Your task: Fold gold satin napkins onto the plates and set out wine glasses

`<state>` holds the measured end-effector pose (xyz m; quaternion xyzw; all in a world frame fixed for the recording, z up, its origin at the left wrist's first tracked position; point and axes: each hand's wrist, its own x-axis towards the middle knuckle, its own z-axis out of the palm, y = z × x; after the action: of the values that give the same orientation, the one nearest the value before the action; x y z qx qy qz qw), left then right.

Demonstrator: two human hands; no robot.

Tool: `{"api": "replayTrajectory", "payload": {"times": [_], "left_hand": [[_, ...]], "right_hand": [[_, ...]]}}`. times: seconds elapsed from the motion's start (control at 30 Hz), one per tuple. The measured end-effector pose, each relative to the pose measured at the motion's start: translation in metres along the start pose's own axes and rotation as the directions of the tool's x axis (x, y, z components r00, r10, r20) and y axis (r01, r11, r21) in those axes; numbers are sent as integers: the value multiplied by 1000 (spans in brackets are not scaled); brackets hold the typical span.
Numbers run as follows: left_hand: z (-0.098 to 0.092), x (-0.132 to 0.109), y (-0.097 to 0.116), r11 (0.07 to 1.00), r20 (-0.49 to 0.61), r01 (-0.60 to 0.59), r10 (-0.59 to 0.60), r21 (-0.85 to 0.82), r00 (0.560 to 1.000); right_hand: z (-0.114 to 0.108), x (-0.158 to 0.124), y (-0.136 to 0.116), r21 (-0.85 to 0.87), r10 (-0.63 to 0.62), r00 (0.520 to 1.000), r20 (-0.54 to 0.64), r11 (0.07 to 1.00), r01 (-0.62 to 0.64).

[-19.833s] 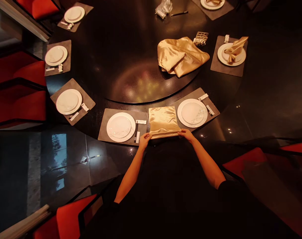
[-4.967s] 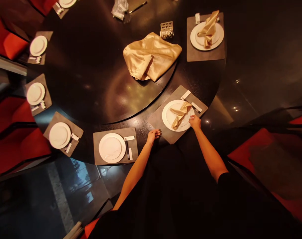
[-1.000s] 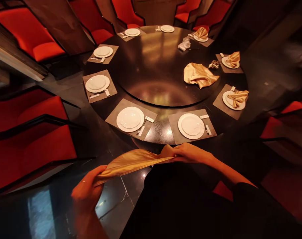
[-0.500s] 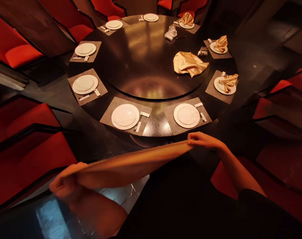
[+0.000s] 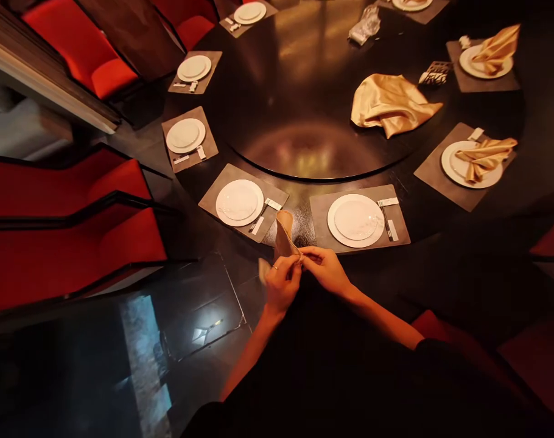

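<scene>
Our left hand (image 5: 281, 283) and right hand (image 5: 325, 267) meet just short of the counter (image 5: 418, 207) edge. Both are pinched tight on a gold napkin (image 5: 284, 234), whose bunched end stands up above the fingers. It looks light, limp and glossy, so we judge it will slip and sag unless gripped at the gathered folds. Beyond it sit the left plate (image 5: 239, 202) and right plate (image 5: 355, 220), each on a mat. Farther off, a loose heap (image 5: 391, 109) of gold cloth lies on the turntable (image 5: 304, 91).

Round dark table (image 5: 299, 224), white plates (image 5: 355, 220) on grey placemats (image 5: 320, 222), heap of gold cloths (image 5: 391, 109) on turntable (image 5: 299, 103), red chairs (image 5: 131, 237) left.
</scene>
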<state>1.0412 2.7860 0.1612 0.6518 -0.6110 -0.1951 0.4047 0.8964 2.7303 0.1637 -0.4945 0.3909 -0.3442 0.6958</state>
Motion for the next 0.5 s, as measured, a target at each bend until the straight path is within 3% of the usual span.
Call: {"api": "replayTrajectory", "payload": {"times": [0.17, 0.37, 0.5], "left_hand": [[34, 28, 15, 997, 122, -34, 25, 68, 992], [56, 42, 35, 988, 338, 76, -26, -136, 941], [53, 79, 37, 998, 274, -54, 62, -34, 960]], "right_hand": [[-73, 6, -5, -14, 53, 999, 11, 999, -53], [-137, 15, -13, -153, 9, 1000, 6, 988, -8], [-166, 29, -37, -237, -34, 989, 142, 969, 67]]}}
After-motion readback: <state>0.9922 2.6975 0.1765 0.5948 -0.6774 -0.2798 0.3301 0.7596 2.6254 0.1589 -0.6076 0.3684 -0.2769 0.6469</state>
